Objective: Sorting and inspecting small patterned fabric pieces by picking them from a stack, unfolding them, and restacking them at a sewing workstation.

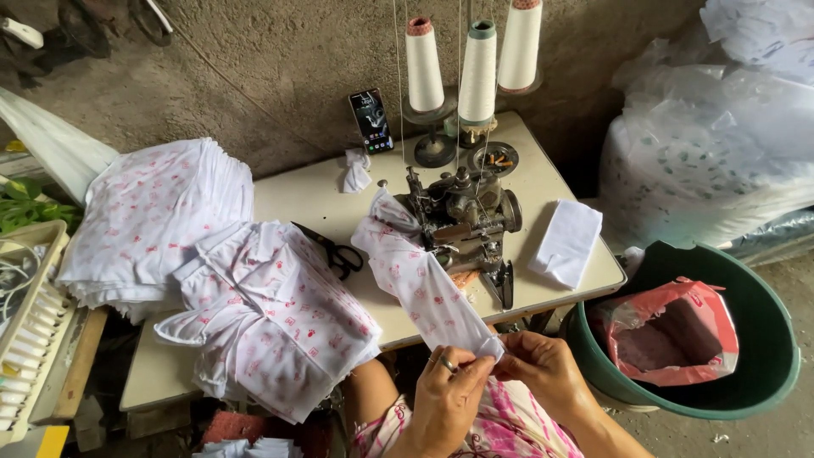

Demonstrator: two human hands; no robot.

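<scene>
Together, your left hand and right hand are pinching shut on the printed fabric strip's near end, which is trailing toward eleven o'clock to the sewing machine on the desk.

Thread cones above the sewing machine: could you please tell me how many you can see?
3: left cone, middle cone, right cone, side by side on the stand behind the machine; none appears hidden.

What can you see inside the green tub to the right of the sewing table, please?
Inside the green tub lies a red and clear plastic bag, open and crumpled. The bag covers much of the tub's bottom, so anything beneath it cannot be seen.
</scene>
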